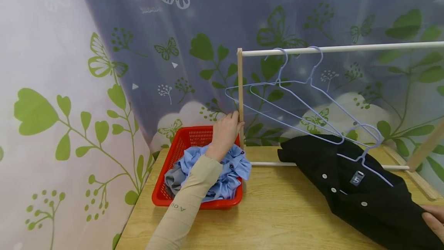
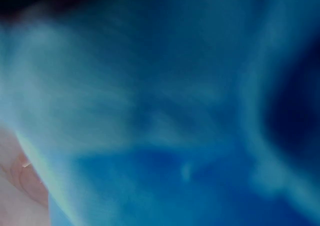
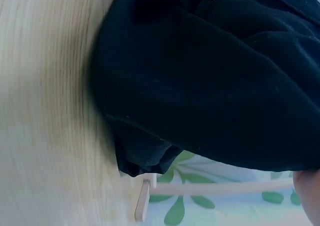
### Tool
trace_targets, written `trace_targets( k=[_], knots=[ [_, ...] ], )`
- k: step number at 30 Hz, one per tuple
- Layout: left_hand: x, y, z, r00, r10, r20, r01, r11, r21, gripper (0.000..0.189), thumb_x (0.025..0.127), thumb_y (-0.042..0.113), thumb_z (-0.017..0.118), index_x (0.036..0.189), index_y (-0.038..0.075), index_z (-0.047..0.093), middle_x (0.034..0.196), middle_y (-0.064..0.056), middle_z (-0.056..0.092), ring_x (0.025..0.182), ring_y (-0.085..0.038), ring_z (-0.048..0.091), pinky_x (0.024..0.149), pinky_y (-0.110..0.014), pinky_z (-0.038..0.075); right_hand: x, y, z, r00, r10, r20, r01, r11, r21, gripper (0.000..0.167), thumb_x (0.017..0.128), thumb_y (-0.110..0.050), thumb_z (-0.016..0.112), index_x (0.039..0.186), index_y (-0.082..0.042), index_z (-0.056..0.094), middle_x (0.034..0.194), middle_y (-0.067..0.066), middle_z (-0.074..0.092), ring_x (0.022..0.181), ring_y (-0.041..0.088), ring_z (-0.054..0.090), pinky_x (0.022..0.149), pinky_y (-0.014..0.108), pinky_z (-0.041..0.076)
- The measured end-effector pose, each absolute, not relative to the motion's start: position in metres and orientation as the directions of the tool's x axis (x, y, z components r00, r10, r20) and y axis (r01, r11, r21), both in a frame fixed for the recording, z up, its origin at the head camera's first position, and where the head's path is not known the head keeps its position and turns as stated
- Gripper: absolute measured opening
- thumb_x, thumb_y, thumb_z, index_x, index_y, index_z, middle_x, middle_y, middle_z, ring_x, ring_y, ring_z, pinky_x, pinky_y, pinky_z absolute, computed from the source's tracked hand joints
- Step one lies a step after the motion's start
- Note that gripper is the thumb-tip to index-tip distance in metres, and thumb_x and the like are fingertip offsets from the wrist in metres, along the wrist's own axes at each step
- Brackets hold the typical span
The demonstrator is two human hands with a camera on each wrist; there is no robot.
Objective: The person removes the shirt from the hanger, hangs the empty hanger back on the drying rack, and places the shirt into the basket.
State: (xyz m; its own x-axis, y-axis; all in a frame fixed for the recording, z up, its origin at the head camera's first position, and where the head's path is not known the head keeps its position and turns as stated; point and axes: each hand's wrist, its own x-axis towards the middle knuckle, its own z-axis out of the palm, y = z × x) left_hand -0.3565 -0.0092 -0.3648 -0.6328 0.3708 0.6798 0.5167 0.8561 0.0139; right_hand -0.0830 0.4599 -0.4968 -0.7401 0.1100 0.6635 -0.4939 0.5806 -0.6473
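Observation:
My left hand [image 1: 227, 132] reaches over the red basket [image 1: 161, 188] and grips the upright wooden post [image 1: 240, 88] of the rack. Beneath its forearm, light blue shirts [image 1: 236, 161] and a grey garment [image 1: 173, 178] lie crumpled in the basket. At the right edge my right hand [image 1: 435, 219] holds the lower part of a black shirt [image 1: 378, 219] with white buttons; in the right wrist view only a bit of that hand [image 3: 307, 193] shows. A lilac hanger [image 1: 362, 157] sits in the shirt's collar, hook upward. Blurred blue cloth [image 2: 150, 186] fills the left wrist view.
Two bare lilac hangers [image 1: 277, 82] hang from the rack's white top rod [image 1: 364, 49]. A lower white rod [image 1: 270, 164] runs behind the black shirt, close over the wooden table [image 1: 277, 211]. Behind stands a patterned curtain [image 1: 208, 18], and a pale one [image 1: 69, 165] borders the left side.

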Motion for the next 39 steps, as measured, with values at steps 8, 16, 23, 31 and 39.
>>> trace_targets(
  k=[8, 16, 23, 31, 39],
  knots=[
    [-0.356, -0.008, -0.365, -0.625, 0.369, 0.688, 0.500, 0.866, -0.010, 0.027, 0.097, 0.034, 0.068, 0.099, 0.007, 0.062, 0.082, -0.005, 0.068, 0.066, -0.023, 0.066, 0.051, -0.031, 0.053, -0.084, 0.423, -0.479, -0.783, 0.161, 0.601, -0.416, 0.582, -0.698, 0.056, 0.101, 0.014, 0.044, 0.113, -0.036, 0.066, 0.101, -0.031, 0.063, 0.078, -0.012, 0.061, 0.061, 0.009, 0.047],
    [-0.357, -0.008, -0.365, -0.603, 0.371, 0.706, 0.502, 0.864, -0.025, 0.028, 0.096, 0.034, 0.070, 0.098, 0.007, 0.062, 0.080, -0.005, 0.068, 0.064, -0.022, 0.065, 0.050, -0.030, 0.053, -0.097, 0.396, -0.463, -0.818, 0.171, 0.549, -0.294, 0.696, -0.655, 0.038, 0.100, 0.006, 0.055, 0.107, -0.029, 0.069, 0.097, -0.036, 0.056, 0.080, -0.016, 0.054, 0.063, 0.006, 0.043],
    [-0.358, -0.006, -0.366, -0.602, 0.367, 0.709, 0.506, 0.862, -0.017, 0.028, 0.096, 0.033, 0.071, 0.097, 0.007, 0.061, 0.080, -0.006, 0.068, 0.065, -0.023, 0.066, 0.051, -0.031, 0.054, -0.103, 0.389, -0.461, -0.857, 0.159, 0.491, -0.245, 0.713, -0.657, 0.021, 0.100, -0.003, 0.061, 0.111, -0.017, 0.072, 0.108, -0.044, 0.049, 0.094, -0.026, 0.046, 0.068, 0.002, 0.040],
    [-0.356, -0.007, -0.363, -0.619, 0.368, 0.694, 0.509, 0.861, -0.004, 0.027, 0.097, 0.033, 0.069, 0.099, 0.007, 0.061, 0.080, -0.006, 0.068, 0.066, -0.024, 0.065, 0.053, -0.032, 0.055, -0.107, 0.385, -0.460, -0.884, 0.132, 0.449, -0.225, 0.721, -0.655, 0.016, 0.100, -0.008, 0.062, 0.113, -0.005, 0.071, 0.111, -0.045, 0.045, 0.098, -0.029, 0.040, 0.070, 0.000, 0.038],
    [-0.357, -0.009, -0.366, -0.622, 0.361, 0.695, 0.500, 0.866, -0.002, 0.027, 0.096, 0.032, 0.071, 0.097, 0.007, 0.060, 0.078, -0.006, 0.066, 0.065, -0.024, 0.065, 0.051, -0.032, 0.053, -0.106, 0.387, -0.461, -0.883, 0.113, 0.455, -0.249, 0.710, -0.659, 0.017, 0.101, -0.006, 0.060, 0.113, -0.011, 0.071, 0.112, -0.044, 0.046, 0.099, -0.028, 0.042, 0.071, 0.000, 0.039]
  ],
)
